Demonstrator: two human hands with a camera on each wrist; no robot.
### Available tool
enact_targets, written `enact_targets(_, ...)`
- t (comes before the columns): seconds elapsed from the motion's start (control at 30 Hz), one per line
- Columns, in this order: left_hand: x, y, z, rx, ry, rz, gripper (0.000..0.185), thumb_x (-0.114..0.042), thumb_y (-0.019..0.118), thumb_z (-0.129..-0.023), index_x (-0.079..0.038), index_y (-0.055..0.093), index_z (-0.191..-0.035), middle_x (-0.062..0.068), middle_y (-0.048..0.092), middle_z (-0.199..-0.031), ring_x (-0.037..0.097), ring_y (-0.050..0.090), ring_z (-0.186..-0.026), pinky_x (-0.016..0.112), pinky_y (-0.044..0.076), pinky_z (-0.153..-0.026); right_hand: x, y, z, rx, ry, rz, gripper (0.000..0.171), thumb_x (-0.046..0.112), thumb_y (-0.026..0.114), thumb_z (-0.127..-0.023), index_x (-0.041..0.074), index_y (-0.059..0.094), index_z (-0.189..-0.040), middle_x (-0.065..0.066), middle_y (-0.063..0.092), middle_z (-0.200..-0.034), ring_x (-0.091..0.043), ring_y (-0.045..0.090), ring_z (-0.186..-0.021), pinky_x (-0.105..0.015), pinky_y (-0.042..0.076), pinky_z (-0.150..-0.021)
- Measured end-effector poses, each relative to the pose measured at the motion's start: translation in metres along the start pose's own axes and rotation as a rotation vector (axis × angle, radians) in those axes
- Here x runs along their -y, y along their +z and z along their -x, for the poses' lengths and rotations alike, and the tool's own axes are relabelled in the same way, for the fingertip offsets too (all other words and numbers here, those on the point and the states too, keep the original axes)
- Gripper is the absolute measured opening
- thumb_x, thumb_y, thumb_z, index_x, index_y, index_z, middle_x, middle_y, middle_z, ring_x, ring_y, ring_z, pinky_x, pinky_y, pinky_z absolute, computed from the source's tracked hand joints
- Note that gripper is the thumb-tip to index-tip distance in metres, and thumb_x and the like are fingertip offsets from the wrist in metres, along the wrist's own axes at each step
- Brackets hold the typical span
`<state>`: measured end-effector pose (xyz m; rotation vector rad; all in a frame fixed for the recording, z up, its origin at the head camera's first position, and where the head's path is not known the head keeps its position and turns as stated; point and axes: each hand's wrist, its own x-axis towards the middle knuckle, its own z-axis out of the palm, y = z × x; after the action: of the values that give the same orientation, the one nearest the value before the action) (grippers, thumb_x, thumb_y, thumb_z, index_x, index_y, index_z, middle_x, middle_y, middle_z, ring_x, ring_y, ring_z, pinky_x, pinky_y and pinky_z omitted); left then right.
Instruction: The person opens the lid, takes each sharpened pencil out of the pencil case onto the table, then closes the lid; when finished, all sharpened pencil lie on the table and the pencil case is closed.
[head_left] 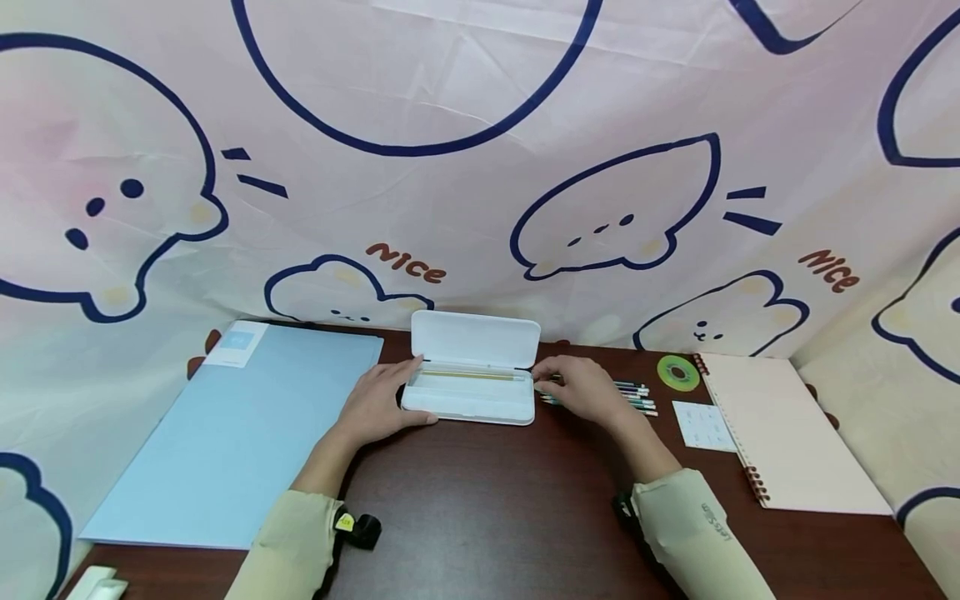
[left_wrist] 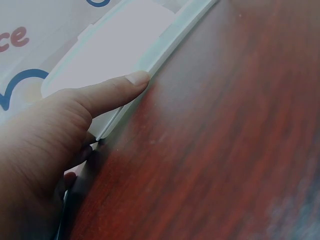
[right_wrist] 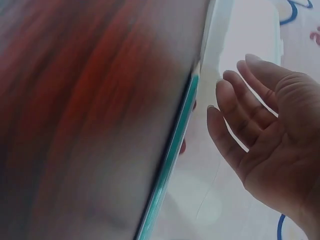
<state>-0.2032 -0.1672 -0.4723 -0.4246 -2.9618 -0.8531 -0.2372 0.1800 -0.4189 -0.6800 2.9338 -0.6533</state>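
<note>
A white pencil case (head_left: pixel 468 404) stands on the dark table with its lid (head_left: pixel 476 337) raised at the back. Inside lies a yellow pencil (head_left: pixel 472 375), along the rear of the tray. My left hand (head_left: pixel 381 402) holds the case's left end, its thumb (left_wrist: pixel 112 94) along the front edge and the other fingers partly hidden behind that end. At the right end, my right hand (head_left: pixel 581 387) hovers over several pencils (head_left: pixel 641 404), fingers loosely bent and nothing between them. A teal pencil (right_wrist: pixel 175 140) lies beside the case in the right wrist view.
A large light blue folder (head_left: pixel 262 433) covers the table's left side. To the right are a green ring-shaped roll (head_left: pixel 678 372), a small white printed sheet (head_left: pixel 701 425) and a spiral notebook (head_left: pixel 802 442). A printed curtain (head_left: pixel 480 208) rises behind. White items (head_left: pixel 97 583) lie front left.
</note>
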Motion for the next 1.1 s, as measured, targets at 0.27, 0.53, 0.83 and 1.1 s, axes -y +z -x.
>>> enact_targets(0.27, 0.001, 0.002, -0.001, 0.004, 0.006, -0.010, 0.104, -0.061, 0.081, -0.075, -0.018, 0.036, -0.159, 0.009, 0.047, -0.157, 0.037, 0.044, -0.140, 0.059, 0.033, -0.116, 0.019, 0.012, -0.019, 0.076, -0.010, 0.091, 0.022, 0.027, 0.067, -0.098, 0.021, 0.076, -0.118, 0.004, 0.075, -0.113, -0.013, 0.067, -0.095, -0.040, 0.056, -0.085)
enact_targets(0.53, 0.002, 0.003, -0.002, 0.007, -0.003, -0.006, 0.105, -0.062, 0.081, -0.075, -0.020, 0.035, -0.160, 0.008, 0.046, -0.158, 0.036, 0.042, -0.141, 0.059, 0.033, -0.116, 0.027, 0.015, -0.024, 0.087, 0.016, 0.156, 0.022, 0.025, 0.068, -0.097, 0.022, 0.076, -0.118, 0.002, 0.075, -0.113, -0.014, 0.067, -0.093, -0.039, 0.057, -0.080)
enact_targets(0.83, 0.000, 0.000, -0.001, 0.017, -0.008, -0.009, 0.104, -0.061, 0.081, -0.075, -0.020, 0.035, -0.160, 0.008, 0.047, -0.158, 0.036, 0.043, -0.141, 0.059, 0.032, -0.116, 0.029, 0.017, -0.026, 0.096, -0.026, 0.192, 0.023, 0.024, 0.069, -0.097, 0.022, 0.077, -0.119, 0.002, 0.077, -0.104, -0.014, 0.069, -0.092, -0.037, 0.056, -0.075)
enact_targets(1.1, -0.001, 0.000, 0.000, 0.005, 0.001, -0.017, 0.104, -0.060, 0.081, -0.076, -0.018, 0.034, -0.160, 0.010, 0.047, -0.157, 0.037, 0.043, -0.141, 0.060, 0.033, -0.116, 0.035, 0.021, -0.035, 0.126, -0.069, 0.275, 0.022, 0.032, 0.071, -0.095, 0.023, 0.078, -0.115, 0.006, 0.076, -0.102, -0.011, 0.065, -0.085, -0.032, 0.052, -0.070)
